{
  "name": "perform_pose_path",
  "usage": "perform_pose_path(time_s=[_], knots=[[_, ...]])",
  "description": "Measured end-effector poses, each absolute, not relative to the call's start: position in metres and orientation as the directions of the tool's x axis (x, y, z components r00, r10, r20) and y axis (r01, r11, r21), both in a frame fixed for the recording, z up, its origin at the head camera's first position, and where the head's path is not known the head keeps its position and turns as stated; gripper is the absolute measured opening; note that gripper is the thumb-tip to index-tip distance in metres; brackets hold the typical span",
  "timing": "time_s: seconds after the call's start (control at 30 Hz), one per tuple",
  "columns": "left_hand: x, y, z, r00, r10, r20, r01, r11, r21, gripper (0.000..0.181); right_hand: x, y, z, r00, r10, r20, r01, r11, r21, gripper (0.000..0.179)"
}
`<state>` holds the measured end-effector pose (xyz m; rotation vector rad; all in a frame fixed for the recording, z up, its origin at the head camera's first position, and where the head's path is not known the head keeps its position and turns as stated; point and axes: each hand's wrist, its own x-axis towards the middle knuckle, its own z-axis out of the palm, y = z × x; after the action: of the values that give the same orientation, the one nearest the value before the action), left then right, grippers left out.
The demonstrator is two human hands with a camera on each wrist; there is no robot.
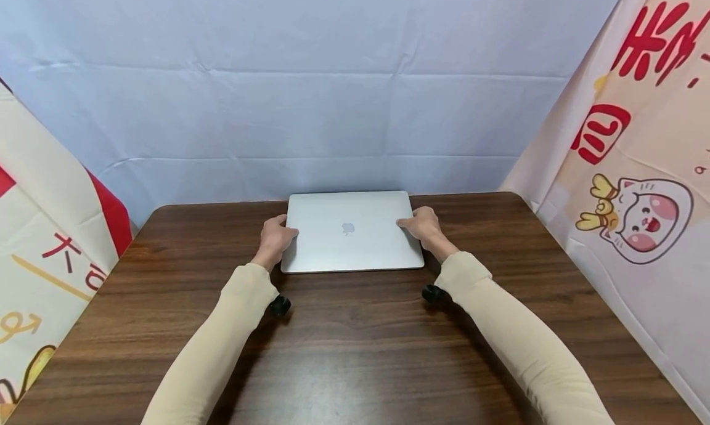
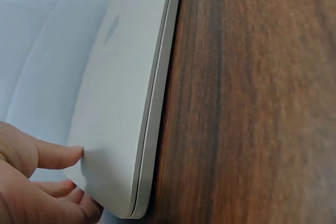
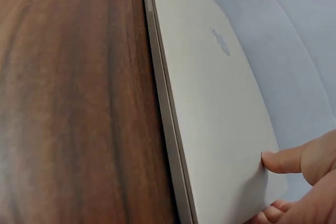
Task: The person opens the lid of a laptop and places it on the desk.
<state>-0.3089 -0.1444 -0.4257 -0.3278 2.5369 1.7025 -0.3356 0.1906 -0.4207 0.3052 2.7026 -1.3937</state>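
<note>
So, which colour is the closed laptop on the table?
Silver, with a grey logo on its lid; the laptop shows best in the head view.

Silver laptop [image 1: 352, 231] — closed, flat.

We are looking at a dark brown wooden table [image 1: 355, 351] with rounded far corners. A shut silver laptop [image 1: 352, 231] is lying flat on it, near the far edge and in the middle from left to right. We are seeing bare wood all around it, with long grain lines running left to right.
</note>
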Motion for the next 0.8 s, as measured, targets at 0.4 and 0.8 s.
perform_pose_path(time_s=[0.4,0.8], knots=[[-0.289,-0.156,-0.422,-0.983,-0.034,-0.180,-0.181,0.353,0.918,0.062,-0.309,0.202,-0.418,-0.979,0.034,-0.202,0.190,0.518,-0.834,0.066],[-0.255,-0.162,-0.406,-0.974,-0.011,-0.224,-0.217,0.296,0.930,0.063,-0.274,0.205,-0.400,-0.977,-0.021,-0.211,0.166,0.545,-0.822,0.070]])
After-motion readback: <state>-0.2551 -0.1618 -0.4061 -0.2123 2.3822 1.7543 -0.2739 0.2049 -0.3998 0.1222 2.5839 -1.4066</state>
